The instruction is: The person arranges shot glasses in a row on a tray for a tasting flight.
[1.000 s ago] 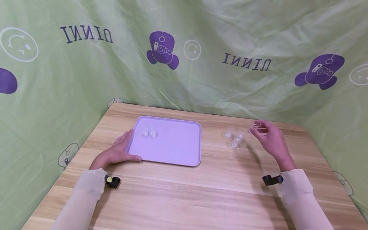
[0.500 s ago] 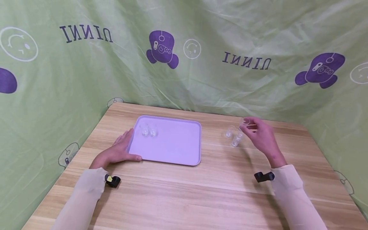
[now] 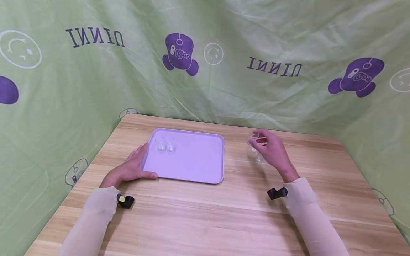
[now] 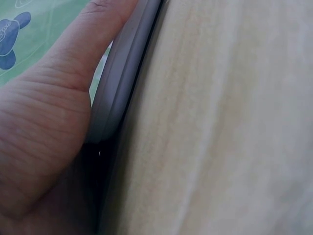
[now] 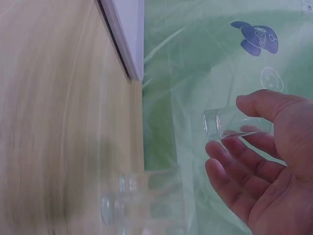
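Since the earlier head views, your right hand (image 3: 272, 151) had shifted left, carrying its clear glass (image 5: 213, 124) from the right side of the standing glasses (image 3: 259, 158) to over them, right of the frame's centre. You pinched the glass between thumb and fingers, its base toward the counter (image 3: 192, 220); your forearm slanted up from the lower right. Your left hand (image 3: 132, 169) hadn't moved: grasping nothing, thumb along the near edge of the purple tray (image 3: 195, 161), fingers at its left edge. Two glasses (image 3: 170, 145) stayed put, tray's upper left.
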Demonstrator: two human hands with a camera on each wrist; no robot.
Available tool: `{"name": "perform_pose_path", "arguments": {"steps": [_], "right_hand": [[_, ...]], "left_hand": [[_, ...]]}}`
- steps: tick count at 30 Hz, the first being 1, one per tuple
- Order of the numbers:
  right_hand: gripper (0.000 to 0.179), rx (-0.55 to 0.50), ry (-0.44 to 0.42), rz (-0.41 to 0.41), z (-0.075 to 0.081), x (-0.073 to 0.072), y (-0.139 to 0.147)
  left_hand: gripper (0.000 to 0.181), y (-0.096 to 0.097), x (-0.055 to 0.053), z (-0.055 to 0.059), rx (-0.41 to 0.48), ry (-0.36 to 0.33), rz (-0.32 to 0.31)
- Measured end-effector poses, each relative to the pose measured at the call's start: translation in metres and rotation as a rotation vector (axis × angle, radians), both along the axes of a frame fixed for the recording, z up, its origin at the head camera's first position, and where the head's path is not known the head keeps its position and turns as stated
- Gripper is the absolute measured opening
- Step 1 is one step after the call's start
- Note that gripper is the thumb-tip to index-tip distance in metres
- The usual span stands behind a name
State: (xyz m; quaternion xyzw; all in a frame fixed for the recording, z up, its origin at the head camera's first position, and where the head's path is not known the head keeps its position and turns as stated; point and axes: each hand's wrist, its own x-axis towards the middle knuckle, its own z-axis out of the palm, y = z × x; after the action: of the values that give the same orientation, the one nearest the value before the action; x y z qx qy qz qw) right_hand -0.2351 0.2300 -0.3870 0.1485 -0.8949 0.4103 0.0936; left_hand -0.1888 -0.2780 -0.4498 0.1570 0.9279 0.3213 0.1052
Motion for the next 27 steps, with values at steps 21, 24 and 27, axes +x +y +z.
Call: {"name": "perform_pose_path", "arguments": {"steps": [21, 24, 27], "right_hand": [[0.039, -0.071, -0.098, 0.060, -0.020, -0.014, -0.054], [0.039, -0.070, -0.118, 0.068, -0.024, -0.015, -0.059], [0.037, -0.069, -0.130, 0.082, -0.026, -0.016, -0.067]], "left_hand": [[0.139, 0.001, -0.001, 0.001, -0.013, -0.001, 0.002], [0.139, 0.001, -0.001, 0.000, -0.015, -0.002, 0.004], [0.139, 0.000, -0.001, -0.001, -0.018, -0.006, 0.007]]}}
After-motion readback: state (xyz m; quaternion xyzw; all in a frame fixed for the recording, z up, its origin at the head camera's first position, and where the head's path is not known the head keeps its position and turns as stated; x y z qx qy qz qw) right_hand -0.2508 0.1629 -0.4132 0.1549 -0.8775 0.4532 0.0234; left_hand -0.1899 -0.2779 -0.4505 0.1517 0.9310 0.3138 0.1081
